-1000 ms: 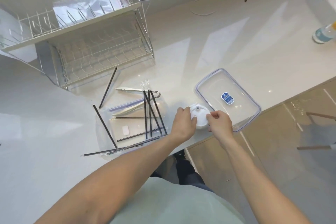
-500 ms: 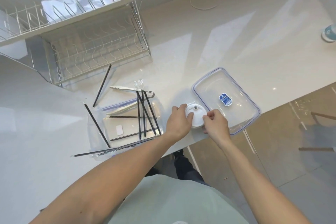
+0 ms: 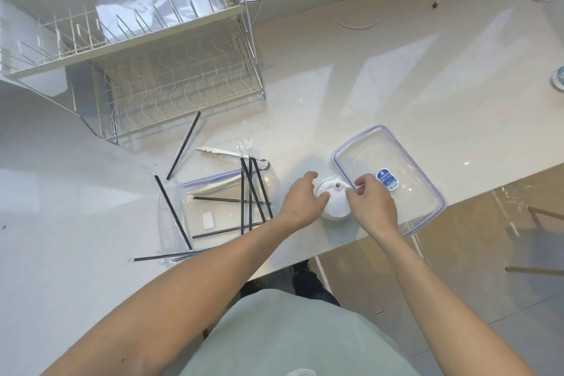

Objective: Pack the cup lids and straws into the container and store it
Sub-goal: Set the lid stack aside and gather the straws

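Lids [image 3: 332, 201], a white stack, sit at the counter edge just beside the container [image 3: 387, 177]. Left hand [image 3: 302, 200] curls round the stack's near-left side; right hand [image 3: 370, 204] pinches its top rim. Straws [image 3: 253, 192] lie scattered beyond the left hand, well apart from the container. Thin plastic: probably light, slippery and flexible. Grip the stack by its sides, not the top lid alone.
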